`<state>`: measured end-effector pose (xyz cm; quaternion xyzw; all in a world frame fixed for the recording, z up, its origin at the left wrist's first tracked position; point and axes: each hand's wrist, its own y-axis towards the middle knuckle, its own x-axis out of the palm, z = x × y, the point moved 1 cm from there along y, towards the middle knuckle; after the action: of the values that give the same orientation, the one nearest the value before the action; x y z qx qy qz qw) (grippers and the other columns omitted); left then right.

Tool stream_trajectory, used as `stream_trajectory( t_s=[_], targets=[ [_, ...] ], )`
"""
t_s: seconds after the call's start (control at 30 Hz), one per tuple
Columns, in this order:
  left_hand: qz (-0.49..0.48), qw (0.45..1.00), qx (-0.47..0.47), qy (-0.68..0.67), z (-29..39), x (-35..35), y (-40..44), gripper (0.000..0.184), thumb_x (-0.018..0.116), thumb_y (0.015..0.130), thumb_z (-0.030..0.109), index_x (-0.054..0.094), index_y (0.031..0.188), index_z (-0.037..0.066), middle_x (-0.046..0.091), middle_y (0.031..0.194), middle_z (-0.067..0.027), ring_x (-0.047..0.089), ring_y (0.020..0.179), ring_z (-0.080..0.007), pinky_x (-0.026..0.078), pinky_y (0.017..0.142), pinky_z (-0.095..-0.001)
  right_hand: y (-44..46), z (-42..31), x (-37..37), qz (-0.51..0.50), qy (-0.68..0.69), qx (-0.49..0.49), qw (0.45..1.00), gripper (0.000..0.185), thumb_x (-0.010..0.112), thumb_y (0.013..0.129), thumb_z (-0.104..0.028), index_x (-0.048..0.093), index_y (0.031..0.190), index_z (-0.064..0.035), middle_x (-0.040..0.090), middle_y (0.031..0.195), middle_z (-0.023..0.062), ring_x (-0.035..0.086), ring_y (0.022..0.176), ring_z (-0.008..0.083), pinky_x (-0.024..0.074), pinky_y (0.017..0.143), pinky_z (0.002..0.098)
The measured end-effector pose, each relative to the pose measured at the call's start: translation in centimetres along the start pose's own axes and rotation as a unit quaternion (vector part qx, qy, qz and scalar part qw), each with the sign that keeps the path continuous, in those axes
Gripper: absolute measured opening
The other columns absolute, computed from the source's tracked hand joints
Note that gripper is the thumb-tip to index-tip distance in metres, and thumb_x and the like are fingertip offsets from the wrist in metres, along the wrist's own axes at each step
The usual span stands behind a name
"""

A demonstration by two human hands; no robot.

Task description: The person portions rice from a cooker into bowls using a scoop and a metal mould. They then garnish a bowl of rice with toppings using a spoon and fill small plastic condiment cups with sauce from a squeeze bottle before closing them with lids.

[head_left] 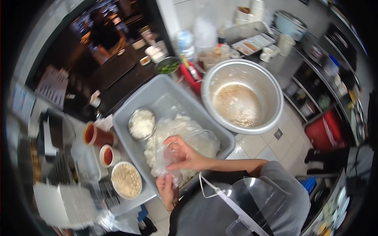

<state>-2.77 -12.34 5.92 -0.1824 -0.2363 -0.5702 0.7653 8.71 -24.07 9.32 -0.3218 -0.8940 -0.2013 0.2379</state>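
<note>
A grey plastic tub (132,88) holds white cooked rice (150,151), and a crumpled clear plastic bag (202,137) lies over part of it. Above the near side of the tub, my right hand (185,154) curls its fingers and thumb around thin clear plastic. My left hand (168,192), lower down by the tub's near edge, pinches the same clear plastic from below. Whether this plastic joins the bag on the rice, I cannot tell. A round metal bowl heaped with rice (142,124) sits inside the tub at its left side.
A large metal pot (271,100) with rice residue stands right of the tub. To the left are a bowl of pale crumbs (126,179), red sauce containers (98,135) and stacked white boxes (76,202). Greens fill a pot (169,66) behind. Another person (104,33) stands beyond the counter.
</note>
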Motion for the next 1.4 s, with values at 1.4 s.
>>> stream_trajectory(
  t_s=[1.4],
  targets=[
    [-0.177, 0.929, -0.257, 0.196, -7.3, 10.8, 0.0, 0.036, 0.045, 0.094, 0.023, 0.049, 0.122, 0.001, 0.062, 0.104, -0.0092, 0.059, 0.094, -0.0151, 0.046, 0.079, -0.0259, -20.0, -22.0, -19.6, 0.095, -0.650, 0.163, 0.736, 0.039, 0.077, 0.063, -0.015, 0.062, 0.098, -0.0052, 0.052, 0.088, 0.0112, 0.055, 0.086, 0.0277, 0.0450, 0.077, 0.0350]
  ],
)
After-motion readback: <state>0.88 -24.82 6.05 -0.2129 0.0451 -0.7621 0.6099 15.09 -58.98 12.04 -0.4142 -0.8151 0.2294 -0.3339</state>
